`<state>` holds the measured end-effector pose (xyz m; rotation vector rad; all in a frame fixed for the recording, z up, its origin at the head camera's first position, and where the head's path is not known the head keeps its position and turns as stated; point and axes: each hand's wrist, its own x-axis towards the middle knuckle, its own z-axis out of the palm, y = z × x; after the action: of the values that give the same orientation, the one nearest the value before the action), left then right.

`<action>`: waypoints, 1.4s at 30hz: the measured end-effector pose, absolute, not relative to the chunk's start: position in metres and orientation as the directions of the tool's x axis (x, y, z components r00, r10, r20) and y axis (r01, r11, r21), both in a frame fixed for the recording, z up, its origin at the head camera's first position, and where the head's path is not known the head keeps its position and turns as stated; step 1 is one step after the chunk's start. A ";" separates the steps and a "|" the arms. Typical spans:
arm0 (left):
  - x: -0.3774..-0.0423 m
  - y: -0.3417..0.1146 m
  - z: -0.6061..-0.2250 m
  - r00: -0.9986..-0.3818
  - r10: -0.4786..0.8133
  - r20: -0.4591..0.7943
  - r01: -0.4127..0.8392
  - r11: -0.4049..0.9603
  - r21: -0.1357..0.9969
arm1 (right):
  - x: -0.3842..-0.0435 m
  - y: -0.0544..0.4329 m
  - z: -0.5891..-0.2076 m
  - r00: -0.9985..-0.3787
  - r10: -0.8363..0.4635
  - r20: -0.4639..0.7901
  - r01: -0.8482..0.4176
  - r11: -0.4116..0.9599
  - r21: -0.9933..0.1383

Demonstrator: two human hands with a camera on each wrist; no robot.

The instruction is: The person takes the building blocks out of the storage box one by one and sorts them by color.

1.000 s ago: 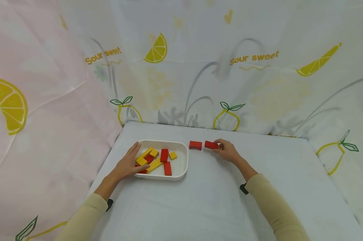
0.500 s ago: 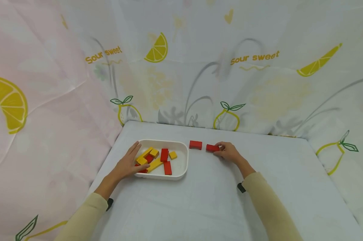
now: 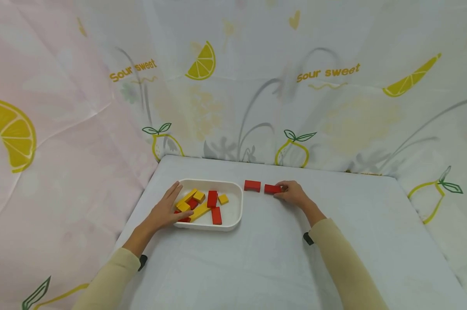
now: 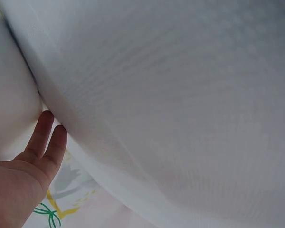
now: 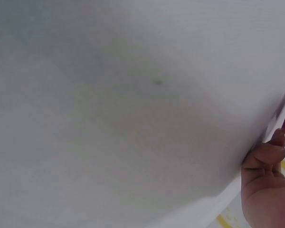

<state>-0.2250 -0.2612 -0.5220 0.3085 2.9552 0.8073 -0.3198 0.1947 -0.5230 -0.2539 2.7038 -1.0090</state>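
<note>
In the head view my left hand (image 3: 164, 211) lies at the left end of a white tray (image 3: 236, 211), its fingers straight along the rim and the thumb over the near-left corner. In the left wrist view two extended fingers (image 4: 54, 151) of it show. My right hand (image 3: 294, 193) pinches the right end of a red rectangular block (image 3: 271, 189) low at the table, right of the tray. Just left of that block stands another red block (image 3: 252, 185) with a notch in its lower edge; a narrow gap parts the two. In the right wrist view, curled fingers show at the right edge.
Inside the tray lie red blocks (image 3: 216, 216), small yellow blocks (image 3: 223, 199) and a long yellow block (image 3: 200, 211). A white cloth covers the table (image 3: 233, 267). Behind it hangs a lemon-print curtain (image 3: 249, 94), with a pinkish curtain (image 3: 63, 129) on the left.
The right hand has straightened the tilted red block and lowered it slightly, roughly in line with the notched block. The left hand and the tray have stayed in place.
</note>
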 end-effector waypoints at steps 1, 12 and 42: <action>-0.225 -0.261 -0.522 -0.978 0.209 -0.007 0.176 0.844 0.506 | -0.320 0.195 -0.523 -0.957 -0.241 -0.163 -0.076 0.748 -0.659; -0.225 -0.261 -0.523 -0.977 0.215 -0.004 0.183 0.841 0.509 | -0.321 0.189 -0.525 -0.959 -0.165 -0.230 0.039 0.730 -0.683; -0.226 -0.261 -0.521 -0.973 0.229 -0.008 0.195 0.844 0.499 | -0.326 0.174 -0.530 -0.977 -0.108 -0.184 0.032 0.777 -0.628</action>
<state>-0.2263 -0.2609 -0.5209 0.3395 2.9518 0.7881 -0.3256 0.1744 -0.5304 -0.0602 2.7608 -0.9813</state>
